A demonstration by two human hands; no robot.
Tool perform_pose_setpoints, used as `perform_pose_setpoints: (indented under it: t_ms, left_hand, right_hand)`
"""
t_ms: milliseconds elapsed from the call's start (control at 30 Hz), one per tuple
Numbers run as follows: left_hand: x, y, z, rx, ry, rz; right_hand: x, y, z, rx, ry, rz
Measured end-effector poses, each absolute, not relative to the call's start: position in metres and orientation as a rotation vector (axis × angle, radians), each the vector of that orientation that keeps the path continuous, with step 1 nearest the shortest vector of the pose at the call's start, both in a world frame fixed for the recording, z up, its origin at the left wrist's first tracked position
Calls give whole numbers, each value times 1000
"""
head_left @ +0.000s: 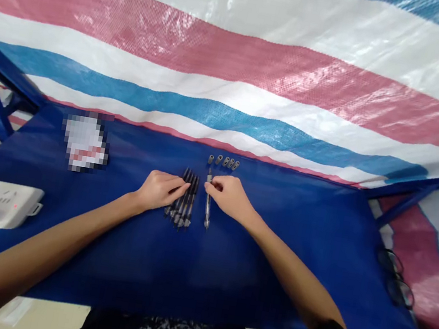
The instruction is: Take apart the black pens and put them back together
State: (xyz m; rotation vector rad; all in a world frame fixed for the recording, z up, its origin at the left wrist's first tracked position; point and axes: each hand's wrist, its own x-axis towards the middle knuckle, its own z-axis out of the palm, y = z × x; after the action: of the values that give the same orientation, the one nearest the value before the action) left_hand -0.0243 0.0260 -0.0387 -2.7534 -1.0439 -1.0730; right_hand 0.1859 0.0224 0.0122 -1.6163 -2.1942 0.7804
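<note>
Clear plastic pen [208, 207] extends outward, tapered end nearest.

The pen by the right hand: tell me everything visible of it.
The pen is slim, with a clear, plastic-looking barrel, a grey section near its far end and a thin tip beyond. Its near end narrows to a dark point. It appears to lie on the blue table, roughly lengthwise from the person, beside the other pens. The right hand touches its far part; how firmly is unclear.
</note>
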Motion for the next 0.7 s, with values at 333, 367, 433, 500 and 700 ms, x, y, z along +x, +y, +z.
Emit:
perform_pose_setpoints:
  t_ms: [333,367,433,500,700]
  left_hand:
    - [-27,20,-5,-2814,-1017,-1002]
    - [-25,19,-2,-2803,-1001,-962]
    - [-20,18,3,-2738,-985,-891]
    - [-18,19,6,-2681,-993,-800]
    - [-19,23,2,-2640,-923,-643]
  right_hand:
    - [177,-14,16,-1134,-1199,1457]
    - [177,-13,16,-1126,-1207,1455]
    - [178,-11,15,-1148,-1272,1399]
    - [181,-7,14,-1215,-1373,1276]
    - [184,-5,2,-1354,-1610,1076]
